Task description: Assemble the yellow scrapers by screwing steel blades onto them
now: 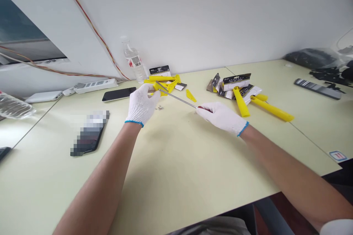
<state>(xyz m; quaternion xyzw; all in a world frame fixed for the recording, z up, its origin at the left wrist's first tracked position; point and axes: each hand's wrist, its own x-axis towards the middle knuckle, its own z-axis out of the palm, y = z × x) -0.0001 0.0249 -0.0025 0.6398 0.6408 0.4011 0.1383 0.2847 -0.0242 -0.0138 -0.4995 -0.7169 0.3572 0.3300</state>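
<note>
My left hand (143, 102), in a white knit glove with a blue cuff, is closed on a small yellow plastic part (160, 86). My right hand (222, 116), gloved the same way, grips the dark red handle of a screwdriver (180, 100). The long metal shaft points left, its tip at the yellow part. Whether the tip sits in a screw is too small to tell. Just behind my left hand lie yellow handles (162, 78) and other yellow pieces. A loose flat yellow piece (191, 96) rests between my hands. Several tiny metal bits (160, 108), perhaps screws, lie below the yellow part.
Yellow-handled tools (271, 108) with black-and-white card packaging (236, 81) are piled at right. A dark remote-like object (317, 89) lies farther right. A clear bottle (135, 62) stands by the wall. Left are a phone (119, 94), a power strip (96, 85) and a partly blurred dark device (92, 136).
</note>
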